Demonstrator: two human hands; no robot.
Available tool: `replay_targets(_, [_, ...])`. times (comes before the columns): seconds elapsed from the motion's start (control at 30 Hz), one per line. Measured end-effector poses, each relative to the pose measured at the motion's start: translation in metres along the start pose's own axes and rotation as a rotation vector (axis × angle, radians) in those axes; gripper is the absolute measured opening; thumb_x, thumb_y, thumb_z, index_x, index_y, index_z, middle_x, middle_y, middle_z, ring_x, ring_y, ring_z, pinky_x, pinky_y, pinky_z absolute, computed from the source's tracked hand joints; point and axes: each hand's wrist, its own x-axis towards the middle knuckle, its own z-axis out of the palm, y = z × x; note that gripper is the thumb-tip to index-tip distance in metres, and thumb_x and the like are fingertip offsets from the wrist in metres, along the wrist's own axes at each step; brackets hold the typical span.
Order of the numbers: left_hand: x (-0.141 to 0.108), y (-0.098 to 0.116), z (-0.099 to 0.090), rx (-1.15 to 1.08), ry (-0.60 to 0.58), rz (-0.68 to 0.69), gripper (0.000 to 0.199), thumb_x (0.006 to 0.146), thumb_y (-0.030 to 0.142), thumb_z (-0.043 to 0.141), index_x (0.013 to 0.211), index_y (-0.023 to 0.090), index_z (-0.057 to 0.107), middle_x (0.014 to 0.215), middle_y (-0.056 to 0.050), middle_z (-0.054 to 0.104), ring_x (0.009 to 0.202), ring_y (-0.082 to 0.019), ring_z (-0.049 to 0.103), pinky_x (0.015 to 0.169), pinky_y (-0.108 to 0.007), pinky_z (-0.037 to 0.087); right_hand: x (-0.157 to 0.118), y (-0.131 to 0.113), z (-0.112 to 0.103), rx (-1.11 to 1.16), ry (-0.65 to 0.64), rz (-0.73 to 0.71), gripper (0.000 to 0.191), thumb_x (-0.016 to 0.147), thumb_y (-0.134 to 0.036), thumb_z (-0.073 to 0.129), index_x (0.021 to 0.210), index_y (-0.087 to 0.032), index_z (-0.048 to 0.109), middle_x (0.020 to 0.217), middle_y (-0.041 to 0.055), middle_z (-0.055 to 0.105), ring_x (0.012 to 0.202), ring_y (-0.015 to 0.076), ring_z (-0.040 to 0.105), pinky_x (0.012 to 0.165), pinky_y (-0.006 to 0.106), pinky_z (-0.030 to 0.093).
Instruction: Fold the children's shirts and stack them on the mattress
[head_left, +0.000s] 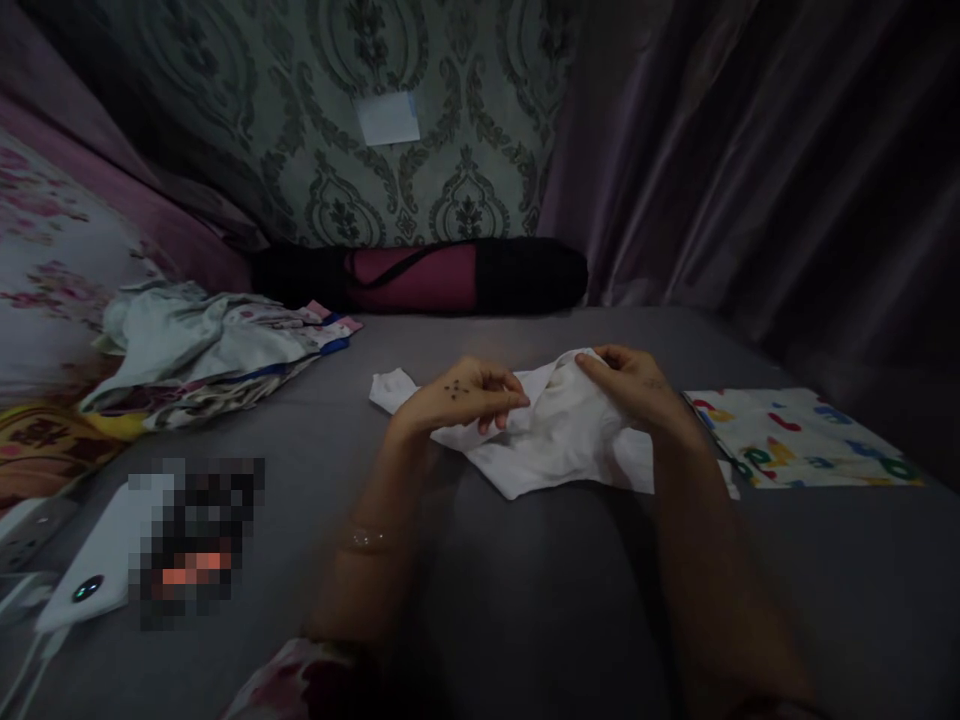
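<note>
A small white garment (562, 440) with long sleeves lies crumpled on the grey sheet in front of me, its upper part lifted. My right hand (630, 385) grips the raised edge between thumb and fingers. On the other side, my left hand (472, 395) is closed in a pinch at the cloth, with its fingertips partly hidden by the folds. One sleeve sticks out beyond my left hand, and more white cloth shows under my right wrist.
A folded cloth with colourful prints (810, 440) lies at the right. Piled clothes (202, 340) sit at the far left. Nearer are a white power bank (105, 560) with a cable and a blurred-out item (195, 540). A black and pink bolster (412, 278) lines the patterned wall.
</note>
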Motion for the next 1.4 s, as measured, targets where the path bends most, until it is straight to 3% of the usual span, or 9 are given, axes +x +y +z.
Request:
replay_targets(0.07, [0.0, -0.004, 0.0, 0.087, -0.088, -0.019, 0.02, 0.078, 0.034, 0.065, 0.085, 0.015, 0.066, 0.066, -0.002, 0.064, 0.052, -0.012, 0.056, 0.046, -0.022, 0.037, 0.001, 0.003, -0.003, 0.001, 0.015, 0.01, 0.039, 0.074, -0.054, 0.064, 0.087, -0.017, 0.069, 0.08, 0.0048, 0.067, 0.069, 0.0174, 0.06, 0.06, 0.028, 0.047])
replay_targets(0.27, [0.017, -0.035, 0.002, 0.463, 0.096, -0.032, 0.019, 0.071, 0.032, 0.069, 0.082, 0.018, 0.059, 0.079, -0.002, 0.062, 0.073, -0.017, 0.057, 0.063, -0.027, 0.041, 0.003, 0.009, -0.008, 0.003, 0.017, -0.011, 0.042, 0.072, -0.056, 0.066, 0.09, -0.018, 0.067, 0.082, 0.0052, 0.068, 0.072, 0.0186, 0.061, 0.062, 0.029, 0.049])
replay_targets(0.5, [0.028, -0.056, 0.019, 0.701, 0.157, 0.007, 0.031, 0.072, 0.037, 0.071, 0.09, 0.019, 0.053, 0.093, -0.006, 0.059, 0.086, -0.023, 0.056, 0.071, -0.031, 0.041, 0.003, 0.007, -0.01, -0.069, 0.017, -0.025, 0.043, 0.072, -0.057, 0.065, 0.089, -0.017, 0.067, 0.083, 0.0048, 0.067, 0.073, 0.0183, 0.06, 0.064, 0.029, 0.048])
replay_targets(0.67, [0.037, -0.069, 0.026, 0.71, 0.272, 0.085, 0.012, 0.079, 0.029, 0.061, 0.085, 0.021, 0.054, 0.089, -0.005, 0.06, 0.084, -0.021, 0.057, 0.073, -0.031, 0.042, 0.001, 0.0, -0.01, -0.044, -0.008, -0.032, 0.043, 0.071, -0.057, 0.066, 0.085, -0.017, 0.066, 0.08, 0.0036, 0.067, 0.07, 0.0165, 0.059, 0.06, 0.026, 0.047])
replay_targets(0.83, [0.028, -0.071, 0.012, 0.492, 0.316, 0.036, 0.011, 0.08, 0.03, 0.053, 0.079, 0.02, 0.058, 0.069, 0.0, 0.059, 0.067, -0.016, 0.054, 0.062, -0.027, 0.039, -0.006, -0.008, -0.013, 0.004, -0.092, -0.057, 0.043, 0.071, -0.057, 0.067, 0.088, -0.017, 0.067, 0.085, 0.0044, 0.069, 0.074, 0.0168, 0.06, 0.063, 0.027, 0.048])
replay_targets(1.0, [-0.002, -0.061, -0.017, 0.112, 0.496, 0.112, 0.026, 0.075, 0.043, 0.059, 0.078, 0.018, 0.059, 0.068, 0.0, 0.058, 0.065, -0.015, 0.054, 0.061, -0.025, 0.042, -0.019, -0.022, -0.014, 0.061, -0.302, -0.117, 0.039, 0.073, -0.052, 0.067, 0.095, -0.019, 0.068, 0.096, 0.005, 0.07, 0.087, 0.0186, 0.062, 0.075, 0.03, 0.05])
replay_targets(1.17, [-0.027, -0.033, -0.05, 0.015, 0.594, 0.191, 0.031, 0.071, 0.045, 0.065, 0.082, 0.016, 0.062, 0.074, -0.001, 0.062, 0.068, -0.014, 0.056, 0.063, -0.024, 0.043, -0.022, -0.047, -0.012, -0.029, -0.442, -0.184, 0.038, 0.072, -0.047, 0.069, 0.097, -0.018, 0.07, 0.099, 0.0059, 0.07, 0.09, 0.0196, 0.063, 0.08, 0.034, 0.05])
replay_targets(1.27, [-0.037, -0.009, -0.071, 0.037, 0.543, 0.244, 0.034, 0.071, 0.045, 0.069, 0.082, 0.013, 0.067, 0.074, -0.003, 0.065, 0.067, -0.013, 0.057, 0.062, -0.024, 0.044, -0.017, -0.068, -0.018, -0.108, -0.405, -0.215, 0.036, 0.071, -0.048, 0.069, 0.091, -0.018, 0.072, 0.094, 0.0054, 0.071, 0.084, 0.0194, 0.063, 0.074, 0.032, 0.051])
replay_targets(1.4, [-0.046, 0.029, -0.103, 0.122, 0.461, 0.284, 0.035, 0.066, 0.045, 0.075, 0.079, 0.012, 0.072, 0.071, -0.004, 0.067, 0.063, -0.013, 0.056, 0.059, -0.023, 0.043, 0.001, -0.096, -0.033, -0.122, -0.231, -0.25, 0.035, 0.067, -0.049, 0.072, 0.083, -0.018, 0.073, 0.08, 0.0041, 0.072, 0.073, 0.0191, 0.064, 0.064, 0.029, 0.049])
